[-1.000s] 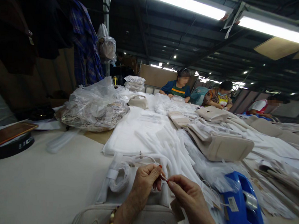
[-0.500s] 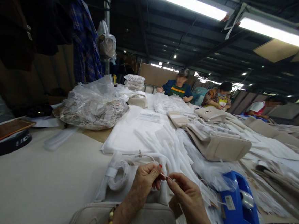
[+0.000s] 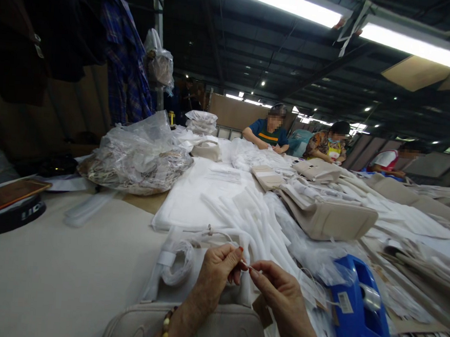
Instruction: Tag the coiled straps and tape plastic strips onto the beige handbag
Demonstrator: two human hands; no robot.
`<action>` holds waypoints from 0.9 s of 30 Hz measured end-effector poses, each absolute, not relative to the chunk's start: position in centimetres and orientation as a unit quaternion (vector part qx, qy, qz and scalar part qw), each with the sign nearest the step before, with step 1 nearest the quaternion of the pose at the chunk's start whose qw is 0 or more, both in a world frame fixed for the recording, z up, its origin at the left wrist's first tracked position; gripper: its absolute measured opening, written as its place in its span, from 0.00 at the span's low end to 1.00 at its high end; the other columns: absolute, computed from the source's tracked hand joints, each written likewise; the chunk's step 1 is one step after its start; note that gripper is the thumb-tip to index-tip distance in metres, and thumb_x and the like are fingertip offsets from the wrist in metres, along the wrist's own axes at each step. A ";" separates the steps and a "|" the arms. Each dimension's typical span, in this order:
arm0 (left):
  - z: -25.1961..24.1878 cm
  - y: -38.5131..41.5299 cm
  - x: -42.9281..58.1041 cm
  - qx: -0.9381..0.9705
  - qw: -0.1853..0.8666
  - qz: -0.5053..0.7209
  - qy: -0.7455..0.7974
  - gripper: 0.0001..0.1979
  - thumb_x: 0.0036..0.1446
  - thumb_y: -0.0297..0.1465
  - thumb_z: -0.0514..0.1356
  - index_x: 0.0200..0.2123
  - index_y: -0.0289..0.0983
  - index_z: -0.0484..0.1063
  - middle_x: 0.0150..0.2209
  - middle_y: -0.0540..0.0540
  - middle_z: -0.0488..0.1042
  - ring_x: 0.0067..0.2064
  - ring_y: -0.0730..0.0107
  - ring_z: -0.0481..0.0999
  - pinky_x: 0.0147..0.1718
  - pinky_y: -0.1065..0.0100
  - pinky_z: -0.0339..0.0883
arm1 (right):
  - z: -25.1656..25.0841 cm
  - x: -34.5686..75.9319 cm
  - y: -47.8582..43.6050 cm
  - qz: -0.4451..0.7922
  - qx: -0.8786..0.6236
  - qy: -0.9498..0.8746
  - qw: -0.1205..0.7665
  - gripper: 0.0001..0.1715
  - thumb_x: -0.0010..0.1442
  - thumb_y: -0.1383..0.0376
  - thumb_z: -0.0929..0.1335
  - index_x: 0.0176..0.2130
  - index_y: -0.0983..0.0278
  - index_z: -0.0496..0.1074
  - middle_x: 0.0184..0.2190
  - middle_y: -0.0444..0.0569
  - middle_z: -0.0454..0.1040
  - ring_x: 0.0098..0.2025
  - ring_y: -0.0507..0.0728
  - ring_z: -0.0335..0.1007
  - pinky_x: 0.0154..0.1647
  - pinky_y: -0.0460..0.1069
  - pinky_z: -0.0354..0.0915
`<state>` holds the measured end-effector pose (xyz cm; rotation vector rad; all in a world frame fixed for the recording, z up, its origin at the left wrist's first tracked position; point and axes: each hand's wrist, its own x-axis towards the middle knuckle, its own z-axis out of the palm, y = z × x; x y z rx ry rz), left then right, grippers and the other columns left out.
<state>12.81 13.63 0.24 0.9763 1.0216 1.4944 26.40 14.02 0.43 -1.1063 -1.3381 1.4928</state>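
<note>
Between my two hands runs a thin pale cord [image 3: 246, 265], pinched at close quarters by the fingertips of both. My left hand [image 3: 220, 268], with a beaded bracelet at the wrist, is closed on one part of it; my right hand [image 3: 274, 285] pinches it just to the right. Beneath them lies a beige handbag [image 3: 187, 325], its base towards me. Clear wrapping [image 3: 180, 263] is wound round part of its handle, and a small metal fitting [image 3: 209, 230] shows beyond. A brown tag [image 3: 262, 310] hangs below my right hand.
A blue tape dispenser [image 3: 365, 312] stands at the right. Ahead are white foam sheets [image 3: 195, 197], white strips [image 3: 241, 210] and another beige handbag [image 3: 325, 219]. A plastic bag of cords [image 3: 137, 157] and a phone [image 3: 7, 197] lie left. Several co-workers [image 3: 270, 130] work across the table.
My hands stay almost in place, still pinching the cord. Across the table, the co-worker in the green apron has leaned over and brought both hands together.
</note>
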 end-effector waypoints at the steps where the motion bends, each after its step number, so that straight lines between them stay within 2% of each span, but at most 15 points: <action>1: 0.2 13.6 12.8 0.410 0.514 0.620 0.429 0.23 0.48 0.50 0.59 0.20 0.34 0.69 0.14 0.52 0.65 0.16 0.78 0.60 0.18 0.73 0.49 | 0.5 26.3 14.0 0.590 -0.445 -0.526 0.420 0.24 0.48 0.47 0.72 0.31 0.64 0.68 0.11 0.33 0.55 0.09 0.45 0.48 0.10 0.41 0.40; 6: 0.0 13.4 12.9 0.444 0.493 0.599 0.448 0.23 0.50 0.49 0.58 0.20 0.35 0.70 0.13 0.51 0.64 0.17 0.76 0.60 0.19 0.72 0.50 | 0.8 26.1 14.4 0.538 -0.494 -0.535 0.424 0.18 0.47 0.52 0.69 0.27 0.63 0.67 0.12 0.33 0.52 0.13 0.45 0.45 0.14 0.42 0.41; 9: -0.1 13.2 13.0 0.476 0.469 0.583 0.462 0.21 0.50 0.48 0.57 0.20 0.35 0.70 0.15 0.50 0.65 0.18 0.74 0.62 0.20 0.70 0.53 | 1.0 26.5 15.0 0.485 -0.519 -0.574 0.407 0.14 0.47 0.55 0.66 0.27 0.64 0.67 0.13 0.36 0.57 0.17 0.47 0.50 0.17 0.43 0.47; 12: -0.4 13.5 12.8 0.487 0.421 0.578 0.502 0.20 0.51 0.46 0.55 0.21 0.36 0.69 0.17 0.49 0.66 0.21 0.69 0.66 0.23 0.68 0.59 | 1.6 27.1 15.7 0.483 -0.528 -0.589 0.376 0.15 0.48 0.54 0.65 0.27 0.64 0.67 0.15 0.38 0.60 0.18 0.48 0.52 0.19 0.44 0.50; 15: -0.8 14.4 12.1 0.460 0.333 0.585 0.579 0.17 0.56 0.41 0.48 0.26 0.36 0.70 0.27 0.43 0.72 0.32 0.61 0.72 0.35 0.62 0.65 | 3.0 27.5 16.4 0.498 -0.524 -0.584 0.370 0.21 0.47 0.48 0.66 0.25 0.64 0.67 0.14 0.37 0.58 0.17 0.47 0.48 0.19 0.45 0.46; 17: -1.2 14.9 11.6 0.443 0.273 0.580 0.627 0.16 0.57 0.34 0.46 0.32 0.34 0.70 0.38 0.36 0.73 0.43 0.55 0.71 0.45 0.57 0.63 | 4.2 27.7 17.1 0.510 -0.521 -0.578 0.368 0.25 0.45 0.45 0.67 0.25 0.65 0.67 0.13 0.36 0.55 0.17 0.46 0.44 0.18 0.45 0.42; 19: -1.6 15.4 11.2 0.443 0.231 0.557 0.663 0.15 0.55 0.28 0.46 0.36 0.31 0.71 0.45 0.31 0.71 0.50 0.52 0.68 0.52 0.54 0.57 | 5.2 27.7 18.0 0.509 -0.518 -0.581 0.368 0.25 0.44 0.45 0.66 0.25 0.65 0.67 0.13 0.35 0.53 0.17 0.46 0.41 0.18 0.45 0.39; 21: -2.1 15.8 11.0 0.457 0.209 0.522 0.689 0.14 0.53 0.24 0.46 0.33 0.30 0.71 0.42 0.29 0.72 0.49 0.50 0.69 0.50 0.53 0.57 | 5.8 27.4 19.0 0.493 -0.515 -0.594 0.372 0.23 0.44 0.46 0.65 0.25 0.64 0.66 0.13 0.35 0.52 0.16 0.46 0.40 0.18 0.45 0.39; 24: -2.6 16.5 11.0 0.485 0.199 0.470 0.710 0.14 0.50 0.20 0.46 0.24 0.34 0.71 0.28 0.35 0.73 0.36 0.52 0.72 0.41 0.55 0.61 | 5.9 26.6 20.7 0.457 -0.508 -0.627 0.374 0.22 0.47 0.47 0.63 0.25 0.64 0.65 0.12 0.35 0.52 0.16 0.47 0.42 0.18 0.45 0.40; 27: -2.8 17.4 11.0 0.521 0.190 0.446 0.703 0.13 0.47 0.19 0.49 0.20 0.36 0.70 0.23 0.39 0.71 0.31 0.54 0.71 0.37 0.55 0.60 | 5.7 25.5 22.4 0.398 -0.500 -0.680 0.359 0.20 0.50 0.49 0.61 0.23 0.63 0.65 0.13 0.37 0.54 0.17 0.48 0.46 0.19 0.46 0.45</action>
